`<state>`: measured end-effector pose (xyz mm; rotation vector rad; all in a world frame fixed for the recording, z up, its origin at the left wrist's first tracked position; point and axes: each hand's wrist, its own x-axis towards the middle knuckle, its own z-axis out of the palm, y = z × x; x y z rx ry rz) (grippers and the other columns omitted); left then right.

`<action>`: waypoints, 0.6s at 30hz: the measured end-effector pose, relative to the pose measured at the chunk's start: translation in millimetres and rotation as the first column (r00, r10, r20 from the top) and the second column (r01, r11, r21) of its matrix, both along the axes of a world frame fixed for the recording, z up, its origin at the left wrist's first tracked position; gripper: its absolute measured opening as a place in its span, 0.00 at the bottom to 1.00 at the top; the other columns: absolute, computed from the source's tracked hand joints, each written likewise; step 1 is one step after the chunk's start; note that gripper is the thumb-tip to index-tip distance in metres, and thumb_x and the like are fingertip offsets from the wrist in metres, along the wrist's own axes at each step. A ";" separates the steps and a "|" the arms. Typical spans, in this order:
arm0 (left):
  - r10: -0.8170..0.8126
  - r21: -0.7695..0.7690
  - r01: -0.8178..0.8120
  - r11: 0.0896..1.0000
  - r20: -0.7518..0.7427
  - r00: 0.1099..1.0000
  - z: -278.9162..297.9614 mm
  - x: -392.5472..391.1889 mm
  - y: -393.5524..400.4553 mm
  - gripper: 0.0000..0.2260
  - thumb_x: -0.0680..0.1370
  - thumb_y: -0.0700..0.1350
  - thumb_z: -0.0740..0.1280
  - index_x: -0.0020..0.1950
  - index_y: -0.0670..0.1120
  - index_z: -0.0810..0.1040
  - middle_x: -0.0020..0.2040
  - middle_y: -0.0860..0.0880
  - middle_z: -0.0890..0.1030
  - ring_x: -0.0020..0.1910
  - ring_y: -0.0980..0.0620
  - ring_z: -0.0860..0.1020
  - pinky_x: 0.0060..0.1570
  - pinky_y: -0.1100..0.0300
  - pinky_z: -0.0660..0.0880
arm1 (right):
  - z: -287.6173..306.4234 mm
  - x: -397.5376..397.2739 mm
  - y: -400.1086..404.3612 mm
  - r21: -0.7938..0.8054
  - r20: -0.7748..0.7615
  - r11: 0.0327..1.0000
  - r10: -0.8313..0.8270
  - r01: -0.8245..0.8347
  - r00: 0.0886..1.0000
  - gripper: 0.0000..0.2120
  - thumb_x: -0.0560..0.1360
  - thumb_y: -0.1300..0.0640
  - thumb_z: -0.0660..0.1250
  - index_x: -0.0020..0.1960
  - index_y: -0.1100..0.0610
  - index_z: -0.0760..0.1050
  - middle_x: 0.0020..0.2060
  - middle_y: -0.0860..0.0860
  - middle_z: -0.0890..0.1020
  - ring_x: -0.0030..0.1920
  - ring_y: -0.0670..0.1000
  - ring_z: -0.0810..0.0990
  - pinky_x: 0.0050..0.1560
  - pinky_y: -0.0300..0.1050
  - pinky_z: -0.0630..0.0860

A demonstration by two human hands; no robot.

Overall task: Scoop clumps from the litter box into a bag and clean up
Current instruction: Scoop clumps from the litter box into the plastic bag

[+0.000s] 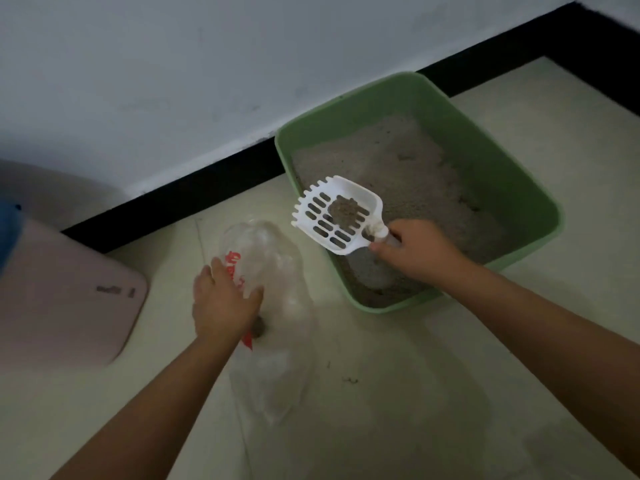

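Observation:
A green litter box (519, 188) filled with grey litter stands on the pale floor by the wall. My right hand (419, 252) grips the handle of a white slotted scoop (337, 216), held over the box's left rim. A brown clump (346, 211) lies in the scoop. To the left, a clear plastic bag (277, 306) with red print lies on the floor, its mouth towards the scoop. My left hand (221, 303) holds the bag's left edge. A dark clump (259, 330) sits inside the bag beside that hand.
A pink flat-topped object (69, 296) stands at the left, with something blue at the frame edge above it. A black skirting (207, 188) runs along the white wall behind the box. A few dark specks (349, 380) lie on the floor near me.

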<state>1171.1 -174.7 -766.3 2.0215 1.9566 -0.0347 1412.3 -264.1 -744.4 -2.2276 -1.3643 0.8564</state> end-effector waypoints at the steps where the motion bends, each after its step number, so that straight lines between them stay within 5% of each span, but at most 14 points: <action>1: 0.072 -0.059 -0.069 0.996 0.046 0.996 -3.5 -10.4 0.3 0.30 0.74 0.50 0.68 0.70 0.38 0.63 0.67 0.37 0.69 0.66 0.37 0.68 0.62 0.46 0.69 | 2.1 -9.5 5.5 -0.026 0.018 0.999 0.029 -0.028 0.999 0.18 0.77 0.51 0.60 0.31 0.57 0.63 0.28 0.49 0.66 0.36 0.53 0.69 0.27 0.39 0.59; 4: 0.174 -0.191 -0.145 0.971 0.144 0.974 -8.9 -33.2 4.1 0.15 0.75 0.49 0.65 0.54 0.38 0.78 0.53 0.37 0.80 0.53 0.38 0.78 0.56 0.49 0.75 | 6.9 -38.9 19.4 -0.068 0.025 0.989 0.136 -0.134 0.990 0.19 0.77 0.56 0.59 0.30 0.54 0.58 0.31 0.50 0.67 0.39 0.53 0.69 0.28 0.41 0.60; 7: 0.350 -0.261 -0.264 0.929 0.377 0.858 -7.3 -45.3 7.7 0.10 0.76 0.48 0.64 0.41 0.43 0.77 0.47 0.38 0.81 0.47 0.39 0.79 0.53 0.47 0.77 | 8.2 -70.4 26.4 -0.105 0.080 0.960 0.270 -0.262 0.960 0.10 0.76 0.59 0.60 0.35 0.56 0.68 0.44 0.57 0.77 0.46 0.57 0.76 0.37 0.40 0.68; 9: 0.392 -0.282 -0.291 0.914 0.427 0.815 -9.3 -48.7 6.6 0.11 0.79 0.46 0.61 0.44 0.41 0.77 0.48 0.37 0.80 0.47 0.40 0.79 0.53 0.48 0.76 | 7.9 -94.3 27.4 -0.139 0.180 0.933 0.353 -0.332 0.918 0.06 0.75 0.61 0.61 0.50 0.61 0.75 0.51 0.58 0.79 0.51 0.58 0.79 0.43 0.43 0.71; 11: 0.318 -0.221 -0.251 0.942 0.364 0.875 -12.2 -51.3 3.2 0.15 0.81 0.46 0.57 0.49 0.37 0.78 0.49 0.36 0.80 0.49 0.39 0.78 0.52 0.51 0.74 | 3.2 -116.0 27.5 -0.174 0.265 0.898 0.439 -0.405 0.859 0.11 0.74 0.64 0.61 0.56 0.61 0.73 0.54 0.57 0.79 0.54 0.57 0.79 0.46 0.44 0.73; 18: 0.226 -0.144 -0.193 0.971 0.263 0.938 -20.4 -60.5 3.1 0.18 0.82 0.46 0.55 0.51 0.34 0.78 0.49 0.35 0.80 0.49 0.38 0.78 0.49 0.52 0.72 | 1.3 -131.4 32.4 -0.144 0.405 0.893 0.445 -0.426 0.798 0.13 0.75 0.65 0.59 0.59 0.60 0.71 0.56 0.55 0.78 0.56 0.57 0.79 0.51 0.46 0.73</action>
